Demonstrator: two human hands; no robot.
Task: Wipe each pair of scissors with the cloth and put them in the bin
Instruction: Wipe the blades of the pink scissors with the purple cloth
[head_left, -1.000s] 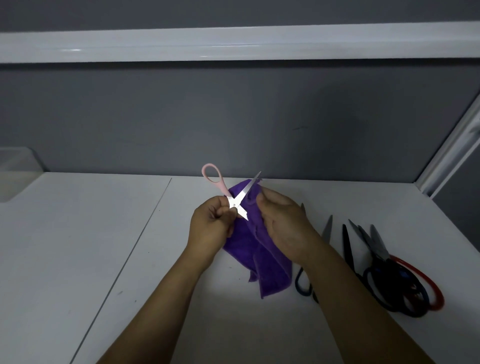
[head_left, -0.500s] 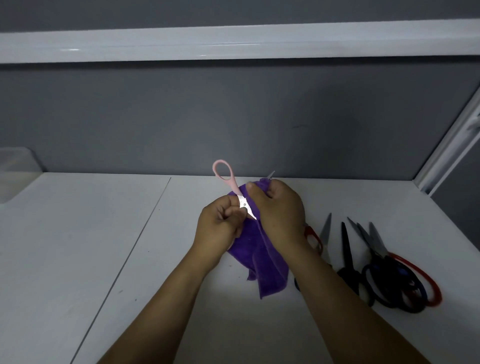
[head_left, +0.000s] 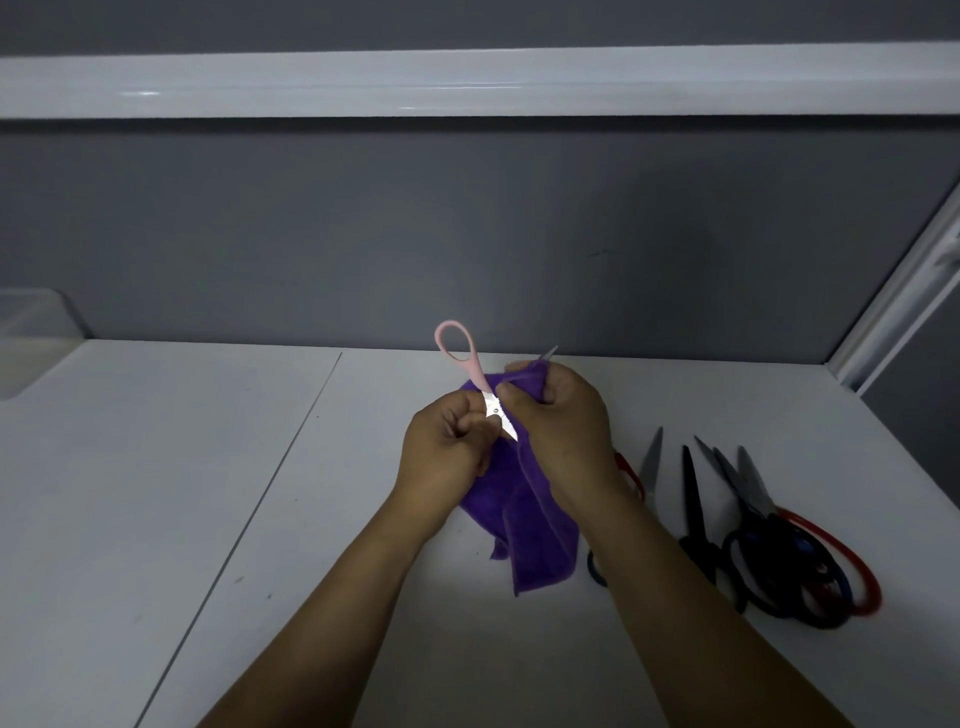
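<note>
Two grips — left hand (head_left: 447, 449) pinches pink scissors (head_left: 480, 381), right hand (head_left: 563, 423) clutches purple cloth (head_left: 524, 514) round one blade.

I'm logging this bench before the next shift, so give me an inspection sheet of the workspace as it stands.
Surface: white table, with a seam line across it and a few small specks.
Job's things: pink scissors open and held up; purple cloth wrapped over one blade, its tail hanging down; pile of dark- and red-handled scissors lying at the right; translucent bin at the far left edge.
Clutter: nothing seen.
Hands: left hand grips the pink scissors near the pivot; right hand grips the cloth round the blade.
Cables: nothing seen.
Surroundings: grey wall behind, white rail above, white frame at the right.
</note>
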